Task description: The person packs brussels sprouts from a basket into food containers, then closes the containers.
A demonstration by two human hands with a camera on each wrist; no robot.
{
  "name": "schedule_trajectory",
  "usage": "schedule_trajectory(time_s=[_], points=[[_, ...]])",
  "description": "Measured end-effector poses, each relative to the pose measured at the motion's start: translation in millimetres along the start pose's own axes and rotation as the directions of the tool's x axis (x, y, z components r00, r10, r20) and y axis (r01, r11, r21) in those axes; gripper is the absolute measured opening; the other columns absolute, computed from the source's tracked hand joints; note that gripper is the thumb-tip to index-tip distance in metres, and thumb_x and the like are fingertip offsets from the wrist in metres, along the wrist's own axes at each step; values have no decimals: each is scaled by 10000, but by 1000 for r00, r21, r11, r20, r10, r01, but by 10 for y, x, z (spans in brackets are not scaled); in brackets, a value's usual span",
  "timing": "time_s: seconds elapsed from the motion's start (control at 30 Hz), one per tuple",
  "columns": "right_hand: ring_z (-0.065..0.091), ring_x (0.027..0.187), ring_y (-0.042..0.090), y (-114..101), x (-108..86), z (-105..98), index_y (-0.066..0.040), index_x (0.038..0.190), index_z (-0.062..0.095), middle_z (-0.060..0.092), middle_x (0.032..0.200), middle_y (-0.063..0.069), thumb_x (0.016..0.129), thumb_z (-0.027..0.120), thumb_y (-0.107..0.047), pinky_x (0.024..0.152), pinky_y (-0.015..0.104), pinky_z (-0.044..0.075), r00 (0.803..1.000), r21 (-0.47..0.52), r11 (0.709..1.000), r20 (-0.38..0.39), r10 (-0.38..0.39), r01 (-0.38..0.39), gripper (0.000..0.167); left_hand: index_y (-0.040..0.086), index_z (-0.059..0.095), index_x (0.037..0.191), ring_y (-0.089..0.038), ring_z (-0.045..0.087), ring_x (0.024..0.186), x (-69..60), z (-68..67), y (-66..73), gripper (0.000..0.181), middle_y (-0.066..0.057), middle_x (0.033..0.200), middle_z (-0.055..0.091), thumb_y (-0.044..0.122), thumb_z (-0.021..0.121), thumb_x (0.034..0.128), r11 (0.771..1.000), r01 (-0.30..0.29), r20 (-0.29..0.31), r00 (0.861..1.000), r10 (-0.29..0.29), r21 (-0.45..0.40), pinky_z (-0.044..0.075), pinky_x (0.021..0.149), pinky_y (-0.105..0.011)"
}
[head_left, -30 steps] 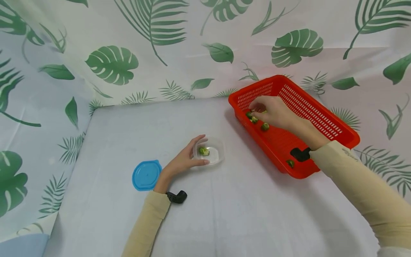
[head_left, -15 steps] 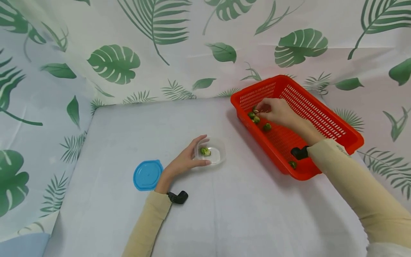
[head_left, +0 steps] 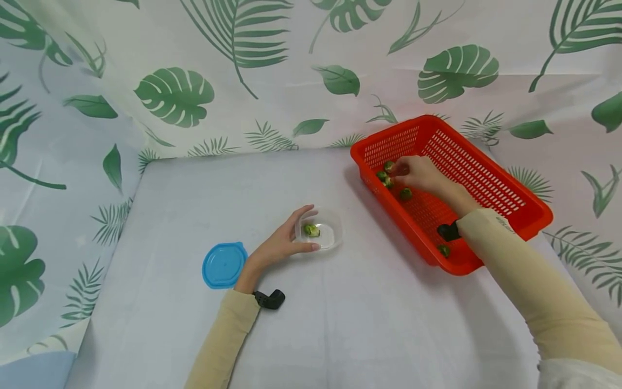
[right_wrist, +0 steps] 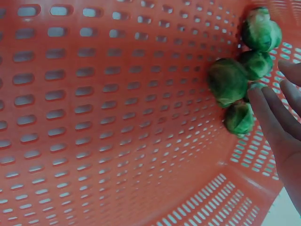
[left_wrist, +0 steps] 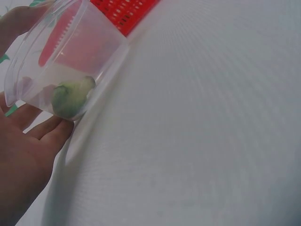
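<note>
My left hand [head_left: 282, 243] holds a small clear plastic container [left_wrist: 101, 44] on the table, with the thumb on the near side and fingers round the far side. One Brussels sprout [left_wrist: 70, 96] lies inside it. My right hand [head_left: 420, 175] reaches into the far left end of a red basket [head_left: 418, 243]. Several Brussels sprouts [right_wrist: 228, 80] are clustered there. The fingertips [right_wrist: 256, 94] are right beside them, with the fingers apart and no sprout gripped; whether they touch one is hard to tell.
A blue lid [head_left: 224, 265] lies flat on the white-covered table [head_left: 291, 335], left of the container. Another sprout [head_left: 444, 250] sits at the basket's near end, and one more [head_left: 405, 193] lies by its left wall. A leaf-patterned sheet [head_left: 272, 65] hangs behind.
My right hand has drawn slightly right and nearer inside the basket, leaving the sprouts by its fingertips more visible. My left hand keeps its hold on the container.
</note>
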State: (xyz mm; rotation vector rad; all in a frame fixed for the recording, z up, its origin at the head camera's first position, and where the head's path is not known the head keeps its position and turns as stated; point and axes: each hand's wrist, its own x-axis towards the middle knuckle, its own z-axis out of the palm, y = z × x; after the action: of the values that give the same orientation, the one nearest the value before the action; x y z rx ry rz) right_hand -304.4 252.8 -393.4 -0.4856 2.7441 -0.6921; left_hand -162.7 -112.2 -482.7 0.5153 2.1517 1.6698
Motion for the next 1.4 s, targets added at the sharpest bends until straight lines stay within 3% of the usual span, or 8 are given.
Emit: schedule_trajectory(time_s=[0.2, 0.43, 1.17, 1.3, 1.4], points=[[629, 1000, 357, 99, 73, 53, 48, 1207, 659, 690, 1154, 249, 982, 696, -201, 875, 510, 559, 1000, -21, 1000, 27, 10, -10, 338, 237, 210, 1650, -167, 140, 1593, 3, -6, -9, 939, 30, 1660, 342, 182, 792, 916, 1000, -9, 4, 1000, 9, -12, 199, 1270, -541], [650, 943, 328, 115, 128, 121, 58, 1196, 656, 701, 1124, 254, 969, 693, -164, 785, 415, 591, 1000, -35, 999, 27, 12, -11, 320, 219, 218, 1649, -179, 145, 1594, 4, -4, -25, 929, 11, 1662, 345, 176, 786, 915, 1000, -15, -2, 1000, 15, -4, 204, 1269, -538], [599, 1054, 384, 115, 2, 45, 41, 1187, 694, 677, 1169, 251, 956, 703, -129, 914, 543, 544, 1000, -26, 1000, -17, 0, -1, 286, 240, 211, 1650, -169, 152, 1591, 11, -5, -47, 925, 14, 1660, 345, 175, 779, 924, 1000, -23, 4, 1000, 23, -12, 204, 1271, -525], [584, 1063, 389, 118, -43, 17, 68, 1210, 687, 670, 1189, 275, 955, 699, -132, 894, 514, 546, 1000, -12, 1000, -13, 18, -18, 324, 249, 202, 1653, -168, 141, 1593, -2, -6, -36, 932, 26, 1662, 341, 198, 783, 925, 1000, -18, 3, 1000, 18, -5, 212, 1269, -527], [582, 1058, 365, 117, -74, 5, 61, 1232, 690, 673, 1201, 263, 965, 682, -134, 833, 428, 559, 999, -8, 999, -7, 36, -36, 330, 247, 199, 1654, -178, 140, 1594, -8, -8, -30, 933, 18, 1664, 337, 198, 781, 927, 1000, -19, 3, 1000, 19, -2, 213, 1269, -526]])
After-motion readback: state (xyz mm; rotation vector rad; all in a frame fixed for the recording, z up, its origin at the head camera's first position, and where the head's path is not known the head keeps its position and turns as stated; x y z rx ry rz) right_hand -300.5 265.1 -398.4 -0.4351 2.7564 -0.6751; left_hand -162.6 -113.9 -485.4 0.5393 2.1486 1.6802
